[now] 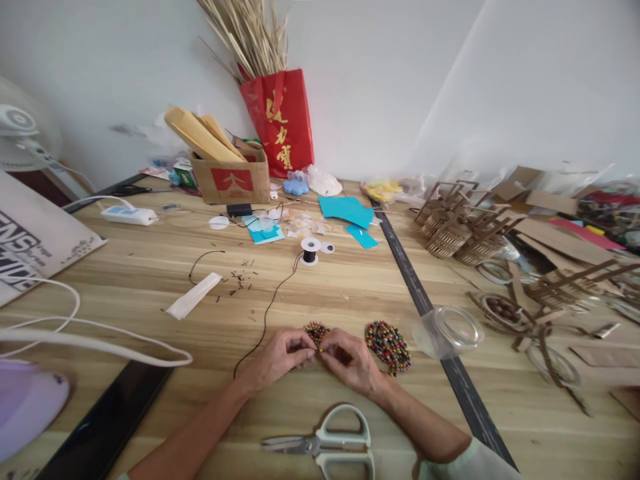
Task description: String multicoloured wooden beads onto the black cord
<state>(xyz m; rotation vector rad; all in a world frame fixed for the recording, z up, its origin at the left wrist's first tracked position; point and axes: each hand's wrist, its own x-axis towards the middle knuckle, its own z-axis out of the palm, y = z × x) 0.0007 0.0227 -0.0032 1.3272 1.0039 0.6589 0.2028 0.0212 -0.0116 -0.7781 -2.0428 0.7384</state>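
My left hand (277, 359) and my right hand (350, 363) meet fingertip to fingertip low on the wooden table (350, 280). Both pinch something tiny between them, right by a small heap of coloured beads (315, 331). A thin dark cord (270, 307) runs from my left hand up to a small spool (310, 251). A larger pile of coloured beads (388, 345) lies just right of my right hand. What the fingertips hold is too small to name.
White-handled scissors (330, 443) lie near the table's front edge. A clear plastic cup (447, 329) lies on its side right of the beads. A cardboard box (233, 175), red bag (283, 120), teal paper (347, 210) and wooden lattice pieces (460, 223) stand farther back. White cable (100, 333) crosses the left.
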